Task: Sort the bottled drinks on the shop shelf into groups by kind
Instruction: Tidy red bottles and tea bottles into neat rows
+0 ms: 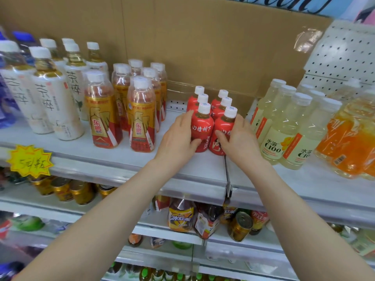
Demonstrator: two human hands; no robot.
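Red bottles: 6 w/ white caps, two rows of three, upright on shelf, btwn both hands.
Left hand: fingers spread, palm flat on side of front-left red bottle, thumb across its label.
Right hand: fingers spread, cupping front-right red bottle from outer side.
Gold-red bottles: grouped left of left hand.
Pale C100 bottles: just right of right hand.
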